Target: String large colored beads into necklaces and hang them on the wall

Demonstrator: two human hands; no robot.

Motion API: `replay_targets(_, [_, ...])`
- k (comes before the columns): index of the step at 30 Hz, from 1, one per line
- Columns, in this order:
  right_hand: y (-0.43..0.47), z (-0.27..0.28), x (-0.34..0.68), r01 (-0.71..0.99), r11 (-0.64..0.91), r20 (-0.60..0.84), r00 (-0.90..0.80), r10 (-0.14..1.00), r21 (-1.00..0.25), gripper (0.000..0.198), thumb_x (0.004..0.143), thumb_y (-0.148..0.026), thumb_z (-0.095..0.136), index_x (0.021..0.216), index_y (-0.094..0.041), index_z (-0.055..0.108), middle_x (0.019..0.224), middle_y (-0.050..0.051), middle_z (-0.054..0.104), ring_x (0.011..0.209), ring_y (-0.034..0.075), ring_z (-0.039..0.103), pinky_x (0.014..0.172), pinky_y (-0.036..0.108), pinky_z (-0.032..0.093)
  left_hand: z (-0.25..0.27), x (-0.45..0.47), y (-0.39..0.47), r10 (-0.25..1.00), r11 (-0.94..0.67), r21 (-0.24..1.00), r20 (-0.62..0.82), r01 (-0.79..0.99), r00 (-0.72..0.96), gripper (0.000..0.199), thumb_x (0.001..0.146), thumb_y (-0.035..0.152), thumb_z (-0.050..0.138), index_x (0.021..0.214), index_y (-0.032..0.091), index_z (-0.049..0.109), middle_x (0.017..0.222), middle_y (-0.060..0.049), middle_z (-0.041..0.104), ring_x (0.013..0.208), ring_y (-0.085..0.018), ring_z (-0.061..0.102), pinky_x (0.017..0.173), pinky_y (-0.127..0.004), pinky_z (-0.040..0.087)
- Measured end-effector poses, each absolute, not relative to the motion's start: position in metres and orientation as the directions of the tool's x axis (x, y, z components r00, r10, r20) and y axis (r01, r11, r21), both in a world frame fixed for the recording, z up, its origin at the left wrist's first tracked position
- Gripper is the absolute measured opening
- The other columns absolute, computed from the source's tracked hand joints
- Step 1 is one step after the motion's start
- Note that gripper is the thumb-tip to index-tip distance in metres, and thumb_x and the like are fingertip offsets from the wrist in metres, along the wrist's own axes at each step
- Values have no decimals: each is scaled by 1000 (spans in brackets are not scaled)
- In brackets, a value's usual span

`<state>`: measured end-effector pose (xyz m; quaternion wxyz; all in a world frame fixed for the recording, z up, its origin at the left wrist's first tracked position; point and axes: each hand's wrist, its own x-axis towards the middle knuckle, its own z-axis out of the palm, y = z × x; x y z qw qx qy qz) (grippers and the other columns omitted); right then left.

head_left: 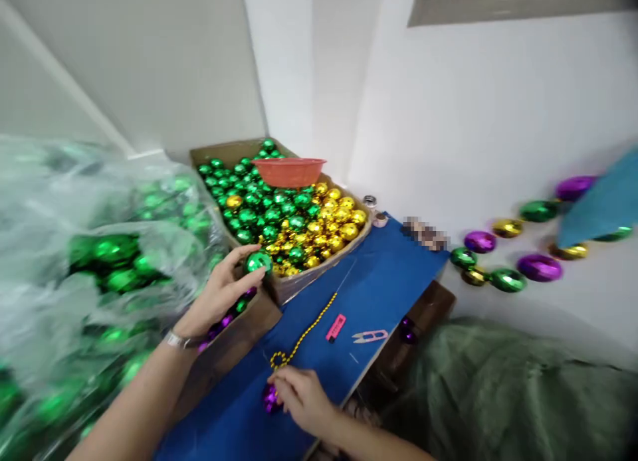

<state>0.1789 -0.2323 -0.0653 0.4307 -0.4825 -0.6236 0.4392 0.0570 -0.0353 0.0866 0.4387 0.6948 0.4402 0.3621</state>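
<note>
My left hand (pixel 219 291) holds a shiny green ball (pixel 258 264) between thumb and fingers, above the near corner of a box of balls. Low on the blue tabletop, my right hand (pixel 305 398) is closed at a shiny purple ball (pixel 270 400); its fingers cover the ball's right side. A string of small gold beads (pixel 313 325) runs from a loop by those fingertips up across the table, ending in a thin straight line like a needle or wire. Whether the fingers also pinch the string is hidden.
A large box (pixel 294 289) holds green and gold balls and a red bowl (pixel 290 173). A smaller carton (pixel 249 338) contains purple and green ones. Pink thread snips (pixel 370 337) and a pink cutter-like item (pixel 335 328) lie on the blue table (pixel 393 268). Plastic-bagged green balls (pixel 114 252) crowd the left.
</note>
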Motion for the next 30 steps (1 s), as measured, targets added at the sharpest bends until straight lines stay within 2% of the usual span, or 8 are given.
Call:
replay_targets(2, [-237,-53,182,206,164,130,-170,977,-965,35,100,-38,35,101,-18,64,69,0,63,56,8,58,61,16,48,86,25,-79,963,22,1000,-23,4,268,53,75,41,72,123,25,56,110,-6,60,93,-21,60,80,-37,56])
replay_targets(5, [-240,-36,181,234,254,205,-216,955,-938,28,99,-31,39,101,-18,64,71,0,64,60,8,60,65,17,49,76,-9,-130,971,208,940,-165,-271,174,50,79,45,68,122,24,55,111,-7,61,95,-23,62,79,-37,57])
replay_targets(9, [-242,-20,175,296,395,306,-304,902,-870,24,98,-24,41,103,-18,64,84,3,70,71,10,65,73,20,51,60,-37,-166,964,266,876,-252,-403,89,49,78,44,69,121,26,54,108,-6,63,100,-24,63,76,-31,56])
replay_targets(13, [-243,-15,172,359,474,350,-359,865,-804,23,98,-21,42,104,-18,63,92,5,72,80,12,68,77,21,52,51,-55,-187,955,284,809,-287,-515,76,48,79,43,66,123,26,54,103,-5,64,87,-21,64,63,-27,54])
replay_targets(17, [-243,-13,172,427,507,346,-402,848,-749,25,99,-22,40,103,-18,63,90,5,72,80,13,68,77,23,53,50,-64,-200,947,307,763,-306,-569,101,50,79,43,62,124,23,54,102,-9,65,76,-21,64,53,-26,49])
replay_targets(26, [-244,-8,171,451,578,376,-462,803,-680,22,99,-19,40,103,-19,62,90,4,71,78,13,67,72,24,51,51,-74,-210,963,267,761,-240,-591,126,36,80,38,63,110,20,57,101,-12,67,75,-23,65,54,-26,49])
replay_targets(30, [-244,-14,179,564,644,382,-521,763,-517,23,98,-18,40,105,-19,62,81,3,68,71,13,64,68,25,47,50,-82,-213,974,228,846,-198,-482,114,38,82,38,61,114,17,57,101,-13,66,71,-21,63,53,-27,49])
